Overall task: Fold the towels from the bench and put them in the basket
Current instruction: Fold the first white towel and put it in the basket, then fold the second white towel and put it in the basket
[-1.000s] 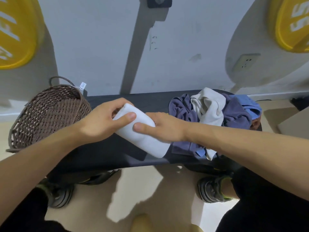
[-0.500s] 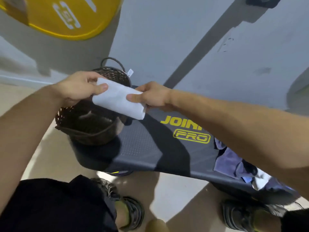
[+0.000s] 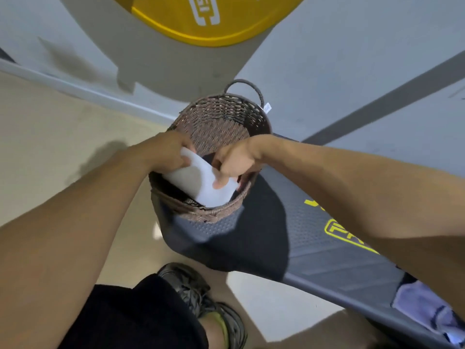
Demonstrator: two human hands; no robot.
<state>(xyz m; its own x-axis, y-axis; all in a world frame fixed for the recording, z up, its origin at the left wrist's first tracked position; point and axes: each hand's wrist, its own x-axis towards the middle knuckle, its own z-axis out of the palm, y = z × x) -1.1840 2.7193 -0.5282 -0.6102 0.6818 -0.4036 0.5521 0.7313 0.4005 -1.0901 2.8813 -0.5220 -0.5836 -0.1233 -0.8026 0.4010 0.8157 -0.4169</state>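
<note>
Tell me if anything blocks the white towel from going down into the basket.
Nothing visible does. The folded white towel, held by the left hand and right hand, is already partly inside the wicker basket, below its rim. The basket's bottom beneath the towel is dark and hidden.

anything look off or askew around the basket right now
Nothing stands out. The brown woven wicker basket sits upright on the dark padded bench, and both hands, left and right, hold the folded white towel inside it.

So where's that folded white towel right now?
In the head view, the white towel is inside the mouth of the woven basket at the bench's end, held by the left hand and right hand.
</note>
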